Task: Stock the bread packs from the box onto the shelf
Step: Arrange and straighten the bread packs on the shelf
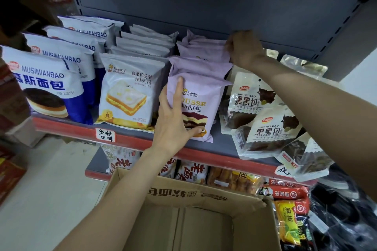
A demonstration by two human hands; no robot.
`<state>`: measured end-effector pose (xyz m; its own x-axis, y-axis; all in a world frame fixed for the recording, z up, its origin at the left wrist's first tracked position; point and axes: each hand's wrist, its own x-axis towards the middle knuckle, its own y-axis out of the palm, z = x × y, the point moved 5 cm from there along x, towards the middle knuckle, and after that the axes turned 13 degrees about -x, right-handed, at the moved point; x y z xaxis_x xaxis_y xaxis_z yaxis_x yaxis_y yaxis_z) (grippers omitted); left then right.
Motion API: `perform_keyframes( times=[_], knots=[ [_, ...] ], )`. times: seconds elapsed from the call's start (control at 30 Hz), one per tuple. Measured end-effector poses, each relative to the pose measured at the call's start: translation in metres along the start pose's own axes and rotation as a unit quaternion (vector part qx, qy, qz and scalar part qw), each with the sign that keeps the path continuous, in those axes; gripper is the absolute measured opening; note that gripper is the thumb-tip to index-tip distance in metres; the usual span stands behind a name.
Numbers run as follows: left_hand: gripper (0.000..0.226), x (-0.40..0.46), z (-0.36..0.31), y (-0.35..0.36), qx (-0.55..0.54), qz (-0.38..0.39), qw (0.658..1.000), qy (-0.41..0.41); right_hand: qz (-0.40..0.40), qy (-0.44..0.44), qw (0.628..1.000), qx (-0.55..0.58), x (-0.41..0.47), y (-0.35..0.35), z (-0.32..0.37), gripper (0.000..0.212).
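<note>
Far left: blue and white packs (51, 79), front one reads MUSIMIANBAO
Next row: white XianDu toast packs (128, 89), handwritten tag (105, 134) on the red shelf edge below
Left hand (175, 116): grip wrapped round the front purple bread pack (195, 106), thumb under its bottom edge, pack upright at the shelf (222, 144) front
Right hand (242, 51): fingers pinching a rear purple pack (204, 51)
Right side: HEI HEI BAO bags (263, 116) lie slumped beside the purple row
Bottom: open cardboard box (195, 216) under the shelf
</note>
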<state>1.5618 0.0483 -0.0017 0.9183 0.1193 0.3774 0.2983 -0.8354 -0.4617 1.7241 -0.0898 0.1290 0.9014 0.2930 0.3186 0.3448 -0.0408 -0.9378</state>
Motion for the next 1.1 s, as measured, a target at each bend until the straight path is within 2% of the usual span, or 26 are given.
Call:
perform_keyframes(
  times=[0.23, 0.3, 0.4, 0.5, 0.57, 0.63, 0.7, 0.83, 0.93, 1.1],
  knots=[
    [0.138, 0.002, 0.000, 0.002, -0.008, 0.002, 1.000, -0.007, 0.023, -0.015, 0.995, 0.098, -0.012, -0.006, -0.008, 0.023],
    [0.138, 0.003, 0.000, 0.001, -0.014, 0.009, 1.000, -0.007, 0.020, -0.026, 0.993, 0.114, -0.023, -0.013, -0.008, 0.027],
    [0.136, 0.004, 0.000, 0.000, -0.019, 0.016, 1.000, -0.012, -0.033, -0.028, 0.992, 0.119, -0.050, -0.037, -0.008, 0.030],
    [0.134, 0.003, -0.004, -0.003, -0.031, 0.015, 0.999, -0.003, -0.081, 0.014, 0.967, 0.241, -0.110, -0.062, 0.004, 0.033],
    [0.133, 0.003, -0.002, -0.005, -0.050, 0.018, 0.998, 0.018, -0.071, 0.040, 0.932, 0.354, -0.158, -0.061, 0.026, 0.040],
    [0.131, 0.002, 0.005, -0.007, -0.099, 0.023, 0.995, 0.023, -0.056, 0.065, 0.911, 0.404, -0.194, -0.043, 0.050, 0.051],
    [0.128, 0.004, 0.012, -0.010, -0.140, 0.029, 0.989, 0.023, -0.038, 0.085, 0.912, 0.400, -0.207, -0.018, 0.067, 0.064],
    [0.124, 0.005, 0.009, -0.012, -0.093, 0.050, 0.994, 0.039, 0.010, 0.097, 0.906, 0.413, -0.196, 0.022, 0.078, 0.086],
    [0.123, 0.007, 0.008, -0.011, -0.083, 0.047, 0.995, 0.029, 0.002, 0.068, 0.909, 0.411, -0.188, 0.033, 0.080, 0.098],
    [0.123, 0.007, 0.006, -0.009, -0.074, 0.053, 0.996, 0.016, -0.021, 0.062, 0.910, 0.410, -0.184, 0.043, 0.079, 0.107]
  ],
)
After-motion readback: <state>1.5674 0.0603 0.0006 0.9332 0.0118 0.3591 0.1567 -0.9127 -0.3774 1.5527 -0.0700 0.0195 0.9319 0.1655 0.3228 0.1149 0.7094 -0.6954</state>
